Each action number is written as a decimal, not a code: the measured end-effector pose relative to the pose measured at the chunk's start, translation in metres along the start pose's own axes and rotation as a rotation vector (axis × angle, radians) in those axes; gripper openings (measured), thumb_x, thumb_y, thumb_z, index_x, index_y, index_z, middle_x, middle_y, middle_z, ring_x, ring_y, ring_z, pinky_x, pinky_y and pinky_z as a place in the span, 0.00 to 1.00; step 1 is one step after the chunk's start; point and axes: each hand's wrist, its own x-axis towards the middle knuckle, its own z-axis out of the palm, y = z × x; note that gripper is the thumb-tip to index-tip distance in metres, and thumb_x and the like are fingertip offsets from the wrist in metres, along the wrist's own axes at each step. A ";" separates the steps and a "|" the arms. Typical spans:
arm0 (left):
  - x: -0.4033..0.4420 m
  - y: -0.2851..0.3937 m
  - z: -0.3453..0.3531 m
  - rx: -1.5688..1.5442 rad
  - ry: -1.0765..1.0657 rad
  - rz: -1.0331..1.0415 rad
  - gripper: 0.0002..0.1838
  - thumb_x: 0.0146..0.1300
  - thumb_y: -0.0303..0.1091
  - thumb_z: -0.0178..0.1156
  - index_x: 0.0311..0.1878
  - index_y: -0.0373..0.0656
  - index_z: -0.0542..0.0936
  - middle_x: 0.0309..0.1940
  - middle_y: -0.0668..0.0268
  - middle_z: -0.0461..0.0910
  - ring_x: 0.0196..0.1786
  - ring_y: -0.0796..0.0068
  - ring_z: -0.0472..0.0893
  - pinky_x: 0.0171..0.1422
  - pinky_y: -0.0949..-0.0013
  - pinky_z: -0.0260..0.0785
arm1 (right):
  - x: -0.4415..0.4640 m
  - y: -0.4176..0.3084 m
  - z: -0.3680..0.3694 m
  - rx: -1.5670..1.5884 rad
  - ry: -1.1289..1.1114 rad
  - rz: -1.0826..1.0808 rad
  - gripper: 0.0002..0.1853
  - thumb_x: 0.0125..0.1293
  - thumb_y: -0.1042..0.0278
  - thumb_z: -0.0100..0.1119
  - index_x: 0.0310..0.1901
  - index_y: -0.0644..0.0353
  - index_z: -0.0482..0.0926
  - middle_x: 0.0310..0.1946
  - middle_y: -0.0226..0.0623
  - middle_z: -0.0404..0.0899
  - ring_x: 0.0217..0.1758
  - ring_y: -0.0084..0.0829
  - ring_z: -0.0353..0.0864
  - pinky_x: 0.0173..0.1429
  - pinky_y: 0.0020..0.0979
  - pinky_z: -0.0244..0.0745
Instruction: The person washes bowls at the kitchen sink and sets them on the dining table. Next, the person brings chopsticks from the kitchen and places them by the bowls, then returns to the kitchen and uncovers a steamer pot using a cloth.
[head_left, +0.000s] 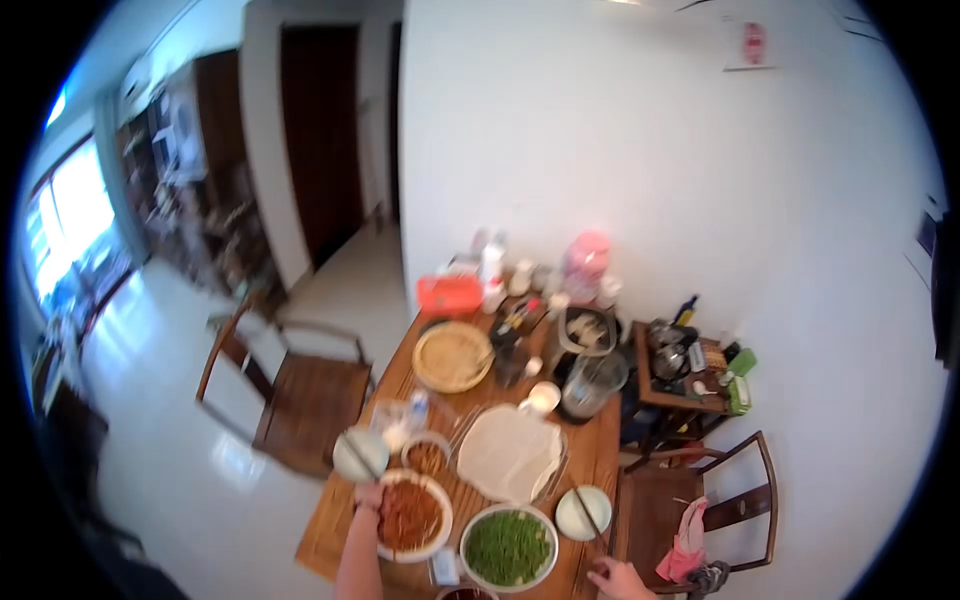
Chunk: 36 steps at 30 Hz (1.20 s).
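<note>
My left hand (369, 494) is at the lower edge of a pale bowl (350, 461), beside the rim of a white plate of reddish-orange food (411, 513). Its fingers look closed, but what they hold is hidden. Chopsticks (362, 450) lie across that bowl, their lower end close to these fingers. At the table's near right edge my right hand (615, 578) has its fingers apart, with nothing seen in them. Just above it, another pair of chopsticks (586, 512) slants across a second pale bowl (572, 526). A plate of chopped green vegetables (510, 548) stands left of that hand.
Flat pale sheets (510, 452) lie mid-table. Around them are a bowl of brown food (427, 456), a round woven tray (452, 357), a glass pitcher (592, 384) and a red box (450, 293). Wooden chairs (315, 396) flank the table; a side table (680, 398) stands right.
</note>
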 end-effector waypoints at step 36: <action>-0.290 -0.051 -0.020 -0.737 0.101 -0.332 0.15 0.71 0.50 0.56 0.48 0.49 0.76 0.33 0.69 0.83 0.20 0.76 0.77 0.17 0.73 0.65 | -0.052 0.074 -0.014 -0.014 -0.201 0.014 0.22 0.66 0.53 0.61 0.51 0.62 0.81 0.36 0.43 0.87 0.41 0.43 0.87 0.49 0.40 0.81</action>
